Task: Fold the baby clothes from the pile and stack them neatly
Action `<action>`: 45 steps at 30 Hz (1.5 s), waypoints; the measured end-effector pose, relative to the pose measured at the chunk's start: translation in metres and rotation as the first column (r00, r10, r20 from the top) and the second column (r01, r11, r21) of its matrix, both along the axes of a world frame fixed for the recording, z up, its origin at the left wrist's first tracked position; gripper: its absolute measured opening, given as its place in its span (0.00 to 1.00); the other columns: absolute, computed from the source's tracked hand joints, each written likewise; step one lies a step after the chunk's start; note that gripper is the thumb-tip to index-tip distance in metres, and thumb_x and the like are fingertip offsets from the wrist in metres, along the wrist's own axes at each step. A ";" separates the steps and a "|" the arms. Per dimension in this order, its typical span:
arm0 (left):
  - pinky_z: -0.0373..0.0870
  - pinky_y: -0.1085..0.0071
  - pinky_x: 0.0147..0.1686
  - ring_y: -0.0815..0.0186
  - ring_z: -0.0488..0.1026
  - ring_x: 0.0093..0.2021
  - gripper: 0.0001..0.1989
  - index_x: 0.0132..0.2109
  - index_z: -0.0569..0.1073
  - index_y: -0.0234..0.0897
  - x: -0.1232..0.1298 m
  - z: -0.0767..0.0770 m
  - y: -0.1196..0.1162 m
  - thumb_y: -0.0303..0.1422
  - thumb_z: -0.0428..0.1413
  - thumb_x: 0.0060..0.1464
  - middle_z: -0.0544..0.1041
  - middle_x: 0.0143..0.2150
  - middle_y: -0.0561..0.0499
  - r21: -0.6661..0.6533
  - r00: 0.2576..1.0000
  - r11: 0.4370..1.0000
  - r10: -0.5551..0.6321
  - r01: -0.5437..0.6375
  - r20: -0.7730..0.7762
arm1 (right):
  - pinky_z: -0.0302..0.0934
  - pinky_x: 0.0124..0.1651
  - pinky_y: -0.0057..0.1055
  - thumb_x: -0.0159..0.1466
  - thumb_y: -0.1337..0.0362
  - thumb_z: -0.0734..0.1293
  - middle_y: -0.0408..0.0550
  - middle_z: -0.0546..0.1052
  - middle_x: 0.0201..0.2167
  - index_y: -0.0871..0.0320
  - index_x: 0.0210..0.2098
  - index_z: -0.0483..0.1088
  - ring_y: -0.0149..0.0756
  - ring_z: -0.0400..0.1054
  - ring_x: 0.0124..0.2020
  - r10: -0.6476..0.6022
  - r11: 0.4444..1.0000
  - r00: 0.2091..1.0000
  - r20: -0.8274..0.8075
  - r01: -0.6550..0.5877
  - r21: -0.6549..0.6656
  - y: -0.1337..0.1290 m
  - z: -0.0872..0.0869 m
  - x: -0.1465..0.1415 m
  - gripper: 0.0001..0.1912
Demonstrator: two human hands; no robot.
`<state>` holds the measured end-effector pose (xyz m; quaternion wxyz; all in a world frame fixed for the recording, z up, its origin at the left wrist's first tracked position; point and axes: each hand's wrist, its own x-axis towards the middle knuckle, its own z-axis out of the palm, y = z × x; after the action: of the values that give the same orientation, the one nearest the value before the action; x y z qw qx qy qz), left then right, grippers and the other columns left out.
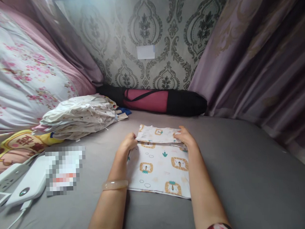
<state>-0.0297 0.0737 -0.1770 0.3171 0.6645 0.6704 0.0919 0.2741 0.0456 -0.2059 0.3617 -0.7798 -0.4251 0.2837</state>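
A white cloth with a lion print [158, 167] lies on the grey bed sheet, its far part folded over toward me as a narrow band. My left hand [129, 142] pinches the left end of that band, near the fold's edge. At the right end, my right hand [184, 135] grips the same band between thumb and fingers. The near part of the cloth lies flat between my forearms. A pale bangle [115, 185] is on my left wrist.
Folded clothes [79, 113] are piled at the back left. A black and red long bag [152, 100] lies along the wall. A white power bank [32, 180], a power strip [9, 176] and a yellow cushion [21, 145] are at the left. Purple curtains [240, 64] hang at the right.
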 end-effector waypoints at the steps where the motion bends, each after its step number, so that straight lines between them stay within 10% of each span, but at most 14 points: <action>1: 0.62 0.75 0.24 0.65 0.72 0.29 0.13 0.38 0.69 0.38 -0.001 0.002 0.000 0.23 0.53 0.42 0.74 0.30 0.51 -0.013 1.000 1.000 0.002 -0.002 0.021 | 0.67 0.45 0.33 0.46 0.70 0.73 0.53 0.73 0.50 0.56 0.59 0.62 0.41 0.71 0.46 -0.006 1.000 1.000 -0.005 0.006 0.014 0.001 -0.003 0.001 0.40; 13: 0.66 0.69 0.33 0.59 0.74 0.37 0.08 0.34 0.71 0.38 0.011 -0.002 -0.003 0.38 0.55 0.49 0.78 0.33 0.47 0.118 0.990 0.985 0.134 -0.130 -0.033 | 0.64 0.50 0.31 0.50 0.71 0.68 0.48 0.76 0.45 0.57 0.55 0.67 0.37 0.72 0.43 0.063 0.968 0.998 -0.030 -0.054 0.244 0.000 0.009 -0.002 0.31; 19: 0.65 0.68 0.33 0.57 0.75 0.38 0.09 0.38 0.74 0.38 0.011 0.002 -0.006 0.33 0.53 0.50 0.78 0.30 0.46 0.075 0.985 0.985 0.161 -0.156 -0.059 | 0.67 0.44 0.33 0.45 0.74 0.69 0.50 0.77 0.41 0.60 0.51 0.70 0.41 0.73 0.40 -0.041 0.998 0.997 -0.069 0.043 0.038 0.000 -0.002 0.006 0.31; 33: 0.68 0.63 0.42 0.51 0.75 0.48 0.21 0.43 0.73 0.34 0.045 -0.010 0.043 0.46 0.45 0.61 0.79 0.43 0.35 0.214 0.978 0.964 0.183 -0.158 -0.102 | 0.63 0.53 0.38 0.48 0.67 0.71 0.51 0.78 0.41 0.58 0.46 0.73 0.44 0.73 0.46 -0.051 0.997 0.998 0.045 0.049 0.057 0.010 -0.018 0.009 0.23; 45: 0.67 0.62 0.42 0.51 0.76 0.47 0.19 0.51 0.66 0.33 0.048 -0.022 0.032 0.40 0.38 0.66 0.77 0.45 0.34 0.344 0.949 0.937 0.052 0.061 -0.310 | 0.60 0.56 0.37 0.50 0.67 0.72 0.50 0.77 0.44 0.55 0.44 0.73 0.42 0.71 0.49 -0.019 0.998 0.999 0.047 0.016 0.064 0.002 -0.010 -0.001 0.21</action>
<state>0.0186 0.1061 -0.1993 0.0835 0.7178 0.6836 0.1019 0.2731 0.0475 -0.2160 0.3785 -0.7782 -0.4354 0.2482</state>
